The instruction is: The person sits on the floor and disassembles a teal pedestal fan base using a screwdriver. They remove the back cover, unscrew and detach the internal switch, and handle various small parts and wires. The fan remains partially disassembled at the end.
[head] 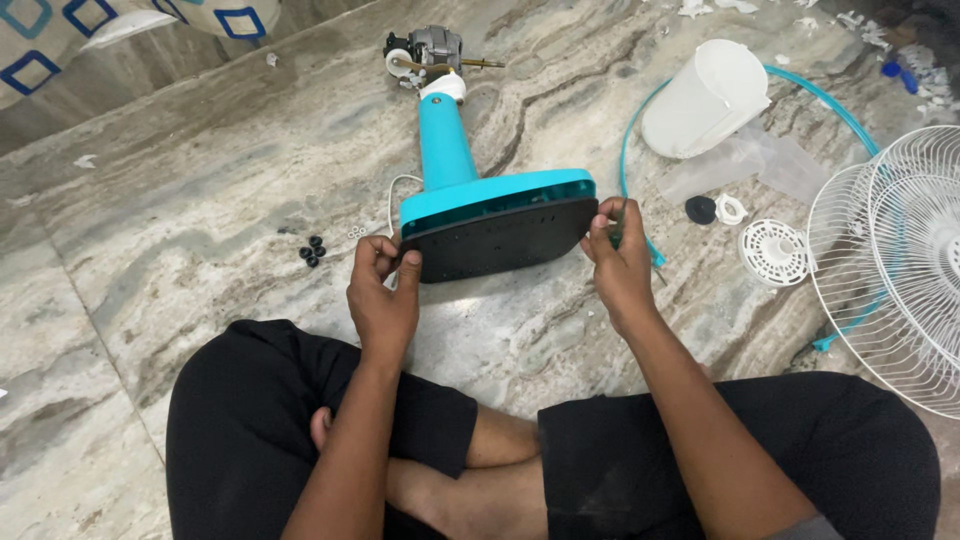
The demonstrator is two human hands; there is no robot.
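Observation:
A turquoise fan stand [447,150] lies on its side on the marble floor, its black bottom plate [495,238] facing me. The bare motor [432,48] sits at its far end. My left hand [383,295] grips the plate's left edge. My right hand [621,262] holds the plate's right edge and also a thin dark-green tool [616,224], probably a screwdriver. A white cord [395,190] runs out beside the base.
Several small black rubber feet [312,251] lie left of the base. To the right are a white motor cover [706,98], a turquoise ring [640,125], a plastic bag [750,160], a round white cap [773,251] and white wire grilles [905,260]. My crossed legs are below.

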